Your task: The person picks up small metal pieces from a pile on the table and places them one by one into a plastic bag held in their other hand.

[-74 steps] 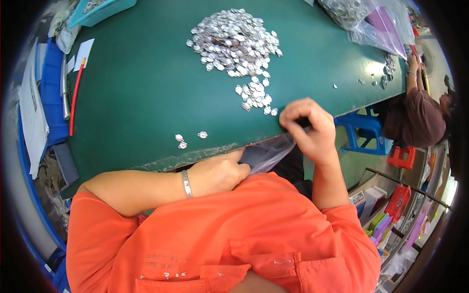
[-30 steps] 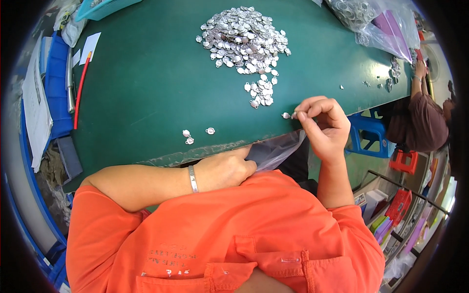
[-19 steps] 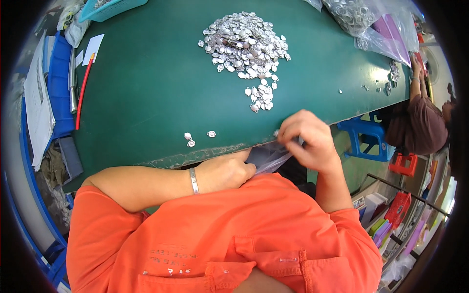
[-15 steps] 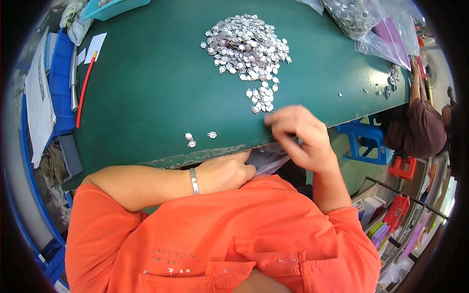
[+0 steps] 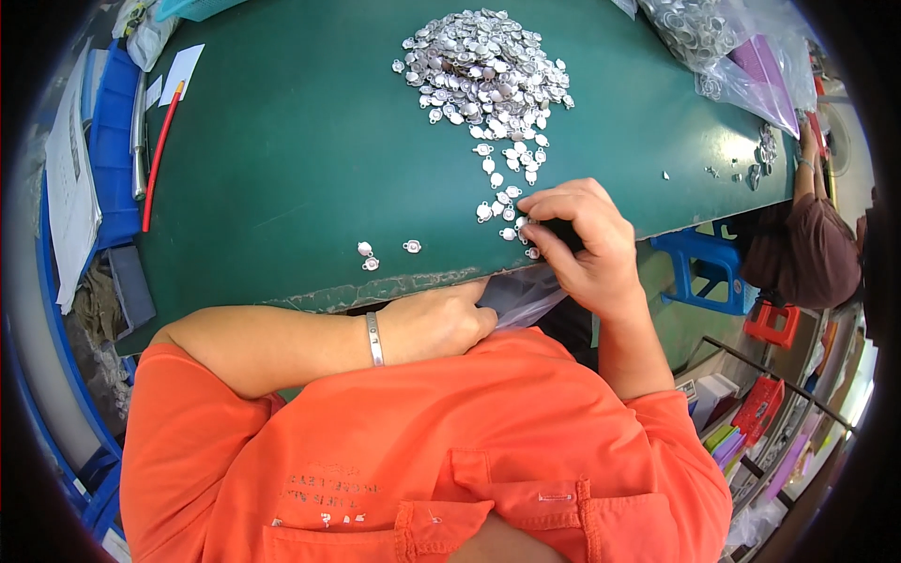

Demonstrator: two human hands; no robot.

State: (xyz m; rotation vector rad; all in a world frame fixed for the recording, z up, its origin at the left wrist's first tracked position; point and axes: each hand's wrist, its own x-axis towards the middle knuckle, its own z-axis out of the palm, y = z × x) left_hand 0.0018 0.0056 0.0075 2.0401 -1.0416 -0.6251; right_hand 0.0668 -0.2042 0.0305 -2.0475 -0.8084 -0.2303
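Observation:
Small silver metal charms (image 5: pixel 483 70) with tiny loops lie heaped at the far middle of the green table. A loose trail of them (image 5: pixel 497 178) runs from the heap toward me. At the near end of this trail my right hand (image 5: pixel 591 244) has its thumb and forefinger around a silver charm (image 5: pixel 522 223). Just below the table's edge, my left hand (image 5: pixel 436 324) is closed at the mouth of a clear plastic bag (image 5: pixel 519 300); its fingertips are hidden. Three charms (image 5: pixel 367 255) lie apart, left of the trail.
A red pencil (image 5: pixel 163 155) and white paper slips (image 5: pixel 183 73) lie at the left beside a blue tray (image 5: pixel 117 155). Clear bags of metal parts (image 5: pixel 694 33) stand far right. A blue stool (image 5: pixel 704 267) is on the floor near another person's sleeve (image 5: pixel 812 249).
My right hand has come down onto the charms, fingers now around one. Several charms have spread nearer the table's edge. My left hand stays by the bag, and the view has shifted slightly.

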